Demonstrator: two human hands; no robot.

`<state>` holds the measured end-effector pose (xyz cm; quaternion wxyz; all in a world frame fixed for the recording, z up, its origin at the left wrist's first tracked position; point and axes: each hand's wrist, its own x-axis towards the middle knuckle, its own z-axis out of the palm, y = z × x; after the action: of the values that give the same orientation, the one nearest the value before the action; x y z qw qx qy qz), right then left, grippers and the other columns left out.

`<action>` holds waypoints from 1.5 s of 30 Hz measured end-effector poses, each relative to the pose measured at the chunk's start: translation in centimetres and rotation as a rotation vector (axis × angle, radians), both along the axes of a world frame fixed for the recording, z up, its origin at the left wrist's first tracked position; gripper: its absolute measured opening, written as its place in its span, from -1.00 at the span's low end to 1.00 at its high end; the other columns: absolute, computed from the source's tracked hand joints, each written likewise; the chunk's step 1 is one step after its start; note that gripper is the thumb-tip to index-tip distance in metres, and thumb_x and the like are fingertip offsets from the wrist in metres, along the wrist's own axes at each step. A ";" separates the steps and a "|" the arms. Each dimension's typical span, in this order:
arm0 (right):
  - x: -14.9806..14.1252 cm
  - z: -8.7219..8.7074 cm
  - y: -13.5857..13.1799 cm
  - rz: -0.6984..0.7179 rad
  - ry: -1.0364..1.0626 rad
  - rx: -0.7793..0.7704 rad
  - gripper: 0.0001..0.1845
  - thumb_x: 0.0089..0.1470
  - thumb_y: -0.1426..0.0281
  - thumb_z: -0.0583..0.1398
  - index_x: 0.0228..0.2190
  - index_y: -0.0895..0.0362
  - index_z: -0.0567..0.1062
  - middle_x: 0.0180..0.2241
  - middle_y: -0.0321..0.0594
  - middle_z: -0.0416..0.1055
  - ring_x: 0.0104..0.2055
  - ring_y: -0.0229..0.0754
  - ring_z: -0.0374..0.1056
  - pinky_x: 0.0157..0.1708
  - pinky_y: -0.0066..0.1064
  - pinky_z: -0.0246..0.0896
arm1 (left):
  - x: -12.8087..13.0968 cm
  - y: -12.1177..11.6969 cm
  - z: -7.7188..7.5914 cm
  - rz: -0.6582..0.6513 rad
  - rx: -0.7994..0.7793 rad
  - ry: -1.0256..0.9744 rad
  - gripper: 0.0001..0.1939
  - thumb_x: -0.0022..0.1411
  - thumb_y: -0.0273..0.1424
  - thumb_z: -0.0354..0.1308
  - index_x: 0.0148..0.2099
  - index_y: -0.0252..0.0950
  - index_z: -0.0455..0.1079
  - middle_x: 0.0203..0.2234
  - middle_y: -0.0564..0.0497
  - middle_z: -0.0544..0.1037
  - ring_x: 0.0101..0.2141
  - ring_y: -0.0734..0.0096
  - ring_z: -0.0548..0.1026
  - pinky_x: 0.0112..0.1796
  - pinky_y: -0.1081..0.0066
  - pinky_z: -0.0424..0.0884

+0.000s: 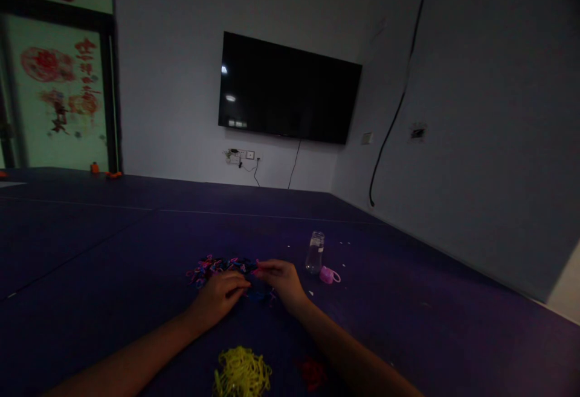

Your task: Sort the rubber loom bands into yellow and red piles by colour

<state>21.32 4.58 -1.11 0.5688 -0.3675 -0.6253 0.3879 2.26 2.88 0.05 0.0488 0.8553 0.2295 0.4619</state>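
Note:
A mixed pile of small pink, blue and dark rubber bands [212, 266] lies on the purple surface in front of me. My right hand [284, 283] is at the pile's right end, thumb and fingers pinched on a pink rubber band [258, 267]. My left hand [221, 294] rests at the near side of the pile with its fingers closed together. What it holds, if anything, is too dark and small to make out. Closer to me sits a heap of yellow rubber bands [243, 373], and right of it a small dim red heap [312, 374].
A clear bottle [314, 253] stands uncapped beyond my right hand, its pink lid with a loop [328, 274] beside it. White scraps [311, 293] dot the surface. A television [290, 89] hangs on the far wall; a black cable [393, 125] runs down the right wall.

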 end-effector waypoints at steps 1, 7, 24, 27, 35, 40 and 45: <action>-0.2 -0.2 -0.1 0.043 0.028 -0.054 -0.65 -0.30 0.25 0.37 -0.40 0.16 0.60 -0.43 -0.16 0.52 -0.40 -0.15 0.41 -0.37 -0.35 0.31 | 0.0 -0.1 0.0 -0.013 0.017 0.001 -0.81 0.16 -0.55 0.07 -0.26 -0.25 0.49 -0.39 0.00 0.58 -0.35 0.40 0.53 -0.29 0.44 0.46; -0.5 -0.5 -0.6 0.215 0.040 -0.197 -0.54 -0.37 0.19 0.40 -0.37 0.20 0.60 -0.45 -0.15 0.52 -0.42 -0.16 0.42 -0.34 -0.31 0.32 | 0.2 -0.4 -0.1 -0.041 0.003 0.022 -0.82 0.19 -0.53 0.05 -0.27 -0.25 0.46 -0.37 -0.01 0.57 -0.32 0.38 0.52 -0.27 0.41 0.44; -0.8 0.7 -1.3 0.291 -0.098 -0.161 -0.67 -0.35 0.20 0.39 -0.47 0.13 0.62 -0.47 -0.22 0.53 -0.40 -0.15 0.42 -0.28 -0.30 0.29 | 0.1 -0.2 0.2 0.002 -0.092 0.017 -0.89 0.13 -0.54 0.11 -0.41 -0.27 0.43 -0.49 0.05 0.51 -0.42 0.41 0.48 -0.38 0.47 0.37; -0.8 0.6 -1.3 0.287 -0.107 -0.169 -0.70 -0.34 0.22 0.39 -0.49 0.14 0.62 -0.50 -0.22 0.53 -0.44 -0.19 0.40 -0.33 -0.35 0.28 | 0.2 -0.5 0.3 0.095 -0.127 0.022 -0.91 0.11 -0.52 0.12 -0.42 -0.27 0.39 -0.53 0.09 0.48 -0.47 0.42 0.47 -0.42 0.48 0.35; -0.7 0.2 -0.9 0.313 -0.056 -0.213 -0.53 -0.38 0.19 0.40 -0.35 0.19 0.58 -0.47 -0.16 0.53 -0.42 -0.12 0.45 -0.36 -0.32 0.29 | 0.1 -0.2 0.2 0.103 -0.125 0.015 -0.77 0.09 -0.48 0.15 -0.16 -0.23 0.45 -0.47 0.07 0.52 -0.45 0.40 0.49 -0.40 0.46 0.37; -0.6 0.2 -0.8 0.324 -0.075 -0.226 -0.45 -0.38 0.16 0.40 -0.29 0.20 0.55 -0.46 -0.13 0.53 -0.39 -0.09 0.46 -0.33 -0.31 0.29 | -0.1 0.3 -0.1 0.084 -0.080 0.040 -0.76 0.15 -0.44 0.13 -0.11 -0.23 0.48 -0.49 0.04 0.52 -0.48 0.40 0.48 -0.43 0.47 0.38; -0.5 0.0 -0.7 0.308 -0.077 -0.218 -0.50 -0.37 0.16 0.40 -0.35 0.21 0.55 -0.50 -0.16 0.52 -0.45 -0.14 0.44 -0.36 -0.34 0.29 | -0.1 0.1 -0.2 0.020 -0.066 0.033 -0.82 0.19 -0.45 0.10 -0.19 -0.25 0.51 -0.45 -0.01 0.54 -0.43 0.38 0.49 -0.39 0.45 0.39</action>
<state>20.81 3.93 -1.15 0.4350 -0.3413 -0.6497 0.5216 2.14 3.01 -0.12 0.0688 0.8585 0.2538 0.4403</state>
